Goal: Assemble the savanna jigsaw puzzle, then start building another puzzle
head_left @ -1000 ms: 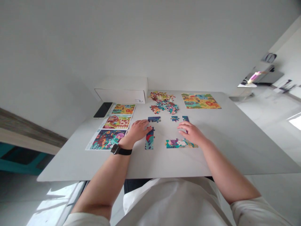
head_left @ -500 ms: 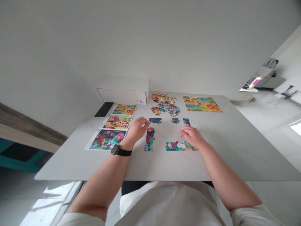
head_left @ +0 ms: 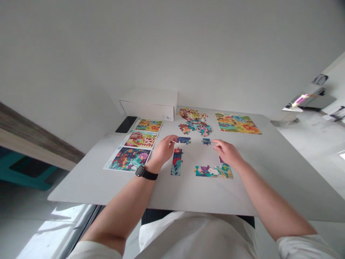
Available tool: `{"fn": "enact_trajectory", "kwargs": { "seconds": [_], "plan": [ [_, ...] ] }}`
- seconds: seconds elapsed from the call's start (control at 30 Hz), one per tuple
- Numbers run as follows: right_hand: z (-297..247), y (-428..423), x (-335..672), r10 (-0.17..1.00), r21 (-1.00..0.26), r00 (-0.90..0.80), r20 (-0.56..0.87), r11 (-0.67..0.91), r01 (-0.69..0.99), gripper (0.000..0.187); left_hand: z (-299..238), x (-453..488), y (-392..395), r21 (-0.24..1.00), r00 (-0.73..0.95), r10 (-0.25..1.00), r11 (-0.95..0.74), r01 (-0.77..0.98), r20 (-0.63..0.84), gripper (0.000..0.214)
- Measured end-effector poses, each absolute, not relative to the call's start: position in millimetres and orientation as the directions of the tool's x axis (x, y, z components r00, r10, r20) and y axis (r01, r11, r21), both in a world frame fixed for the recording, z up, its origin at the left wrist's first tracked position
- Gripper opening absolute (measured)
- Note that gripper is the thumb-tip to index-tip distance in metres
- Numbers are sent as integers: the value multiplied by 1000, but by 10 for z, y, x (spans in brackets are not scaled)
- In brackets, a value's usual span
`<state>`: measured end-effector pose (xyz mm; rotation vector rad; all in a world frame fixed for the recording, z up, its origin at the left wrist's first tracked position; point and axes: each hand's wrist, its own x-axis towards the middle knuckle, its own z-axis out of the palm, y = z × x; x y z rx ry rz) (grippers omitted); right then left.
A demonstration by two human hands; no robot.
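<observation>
Jigsaw work under two open hands

Head view: on the worktop (head_left: 242, 194), just below the heap of loose jigsaw pieces (head_left: 194, 121), the left hand (head_left: 164, 151) rests with fingers extended, their tips just beside a dark blue piece (head_left: 183, 140). The right hand (head_left: 225, 153), fingers loosely open, reaches just beside a small blue piece (head_left: 206, 141). Neither visibly pinches anything. Farther below the heap lie an upright strip of joined pieces (head_left: 176, 162) and a flat row of joined pieces (head_left: 214, 172). Loose-piece placement seems in hand; the next move would likely call for a finger-and-thumb pinch.

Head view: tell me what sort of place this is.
Probably a bright room in a home, used for leisure: jigsaw pieces lie on a pale table, with a white box and a smartphone nearby.
</observation>
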<state>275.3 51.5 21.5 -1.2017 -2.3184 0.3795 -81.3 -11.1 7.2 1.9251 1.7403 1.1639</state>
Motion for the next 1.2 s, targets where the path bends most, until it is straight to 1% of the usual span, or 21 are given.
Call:
{"fn": "enact_trajectory", "kwargs": {
  "seconds": [0.07, 0.17, 0.27, 0.47, 0.57, 0.67, 0.73, 0.93, 1.03, 1.2],
  "plan": [
    [254, 674, 2693, 783, -399, -531, 326, 623, 673, 32, 35, -808, -98, 683, -46, 917, -261, 683, 396, 31],
    [304, 938, 2542, 763, -340, -571, 302, 646, 684, 27, -15, -818, -71, 683, -40, 908, -284, 672, 417, 24],
    [317, 1192, 2327, 776, -310, -576, 258, 631, 711, 22, -38, -835, -42, 691, -55, 908, -274, 669, 414, 22],
    [226, 1600, 1806, 814, -235, -545, 202, 580, 780, 20, -36, -848, 0, 706, -105, 917, -219, 674, 385, 24],
    [167, 1776, 1543, 820, -167, -536, 199, 568, 806, 20, -34, -849, 10, 711, -107, 918, -219, 668, 383, 24],
    [108, 1935, 1319, 840, -124, -500, 209, 530, 839, 18, -39, -852, 25, 718, -118, 923, -201, 667, 367, 23],
    [68, 2020, 1204, 851, -113, -485, 201, 512, 852, 18, -46, -855, 38, 720, -124, 923, -194, 666, 364, 23],
    [3, 2140, 1036, 874, -127, -464, 144, 481, 867, 29, -57, -846, 55, 725, -126, 920, -202, 659, 371, 23],
    [17, 2154, 1012, 875, -119, -463, 141, 480, 869, 32, -45, -833, 48, 726, -124, 918, -209, 655, 376, 23],
    [58, 2159, 1004, 883, -124, -456, 114, 468, 875, 30, -38, -829, 49, 729, -125, 922, -202, 654, 367, 25]
  ]
}}
